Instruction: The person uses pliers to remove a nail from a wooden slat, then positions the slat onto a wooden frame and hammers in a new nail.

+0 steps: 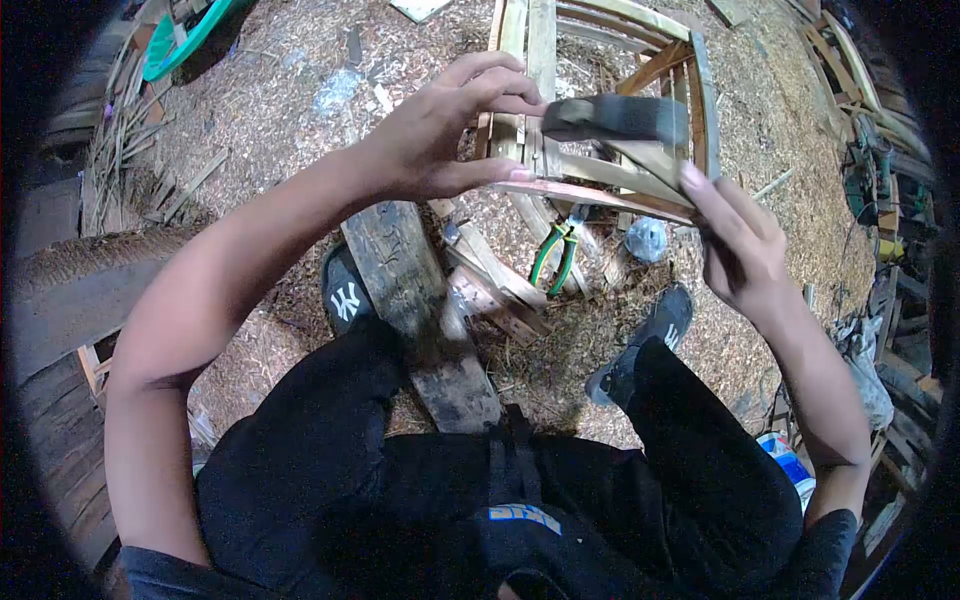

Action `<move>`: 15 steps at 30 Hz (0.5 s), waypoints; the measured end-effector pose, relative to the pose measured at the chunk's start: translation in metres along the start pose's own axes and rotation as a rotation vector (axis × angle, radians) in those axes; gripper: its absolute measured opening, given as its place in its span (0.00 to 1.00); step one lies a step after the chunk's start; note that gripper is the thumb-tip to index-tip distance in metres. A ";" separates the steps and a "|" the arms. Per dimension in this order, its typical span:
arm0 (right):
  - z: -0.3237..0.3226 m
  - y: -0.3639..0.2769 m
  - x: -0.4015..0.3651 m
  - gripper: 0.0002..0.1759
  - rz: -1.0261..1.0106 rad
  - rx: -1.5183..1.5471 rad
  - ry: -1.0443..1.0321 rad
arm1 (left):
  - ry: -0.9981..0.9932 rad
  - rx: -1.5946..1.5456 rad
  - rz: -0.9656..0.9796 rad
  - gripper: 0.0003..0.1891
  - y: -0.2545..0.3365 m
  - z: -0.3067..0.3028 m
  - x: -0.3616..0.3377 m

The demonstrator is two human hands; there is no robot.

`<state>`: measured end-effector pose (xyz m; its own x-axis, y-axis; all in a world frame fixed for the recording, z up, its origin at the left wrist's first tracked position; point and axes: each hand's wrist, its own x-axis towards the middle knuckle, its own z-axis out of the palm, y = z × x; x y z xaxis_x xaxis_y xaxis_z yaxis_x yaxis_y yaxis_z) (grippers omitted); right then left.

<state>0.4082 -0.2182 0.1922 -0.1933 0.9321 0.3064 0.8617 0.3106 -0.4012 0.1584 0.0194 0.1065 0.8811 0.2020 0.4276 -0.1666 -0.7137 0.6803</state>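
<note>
A wooden slatted frame (705,110) stands at the top centre, with a thin slat (590,193) along its near edge. My left hand (450,130) grips the frame's near left corner, its thumb on the slat and its fingers bent above. A hammer (615,118), blurred by motion, is over the near part of the frame. Its handle runs down to the right into my right hand (740,235), which is closed around it beside the frame's near right corner. Whether a nail is under the hammer cannot be seen.
Green-handled pliers (555,258), a clear plastic bag (646,240) and wood scraps (490,265) lie on the chip-covered ground. A dark plank (410,290) slants between my legs. A green round rim (180,50) is at the upper left. Wood piles line both sides.
</note>
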 end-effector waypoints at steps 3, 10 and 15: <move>0.012 0.007 -0.004 0.45 0.054 -0.071 -0.253 | -0.149 0.203 0.091 0.39 -0.001 -0.007 0.004; 0.007 0.009 -0.005 0.50 0.106 -0.013 -0.142 | -0.134 0.084 -0.013 0.63 0.006 -0.008 -0.005; 0.012 0.009 -0.005 0.51 0.187 -0.032 -0.263 | -0.240 0.142 0.002 0.69 0.007 -0.017 -0.002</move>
<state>0.4118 -0.2177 0.1768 -0.1413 0.9899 -0.0050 0.9071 0.1275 -0.4010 0.1481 0.0249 0.1204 0.9633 0.0480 0.2641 -0.1196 -0.8042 0.5822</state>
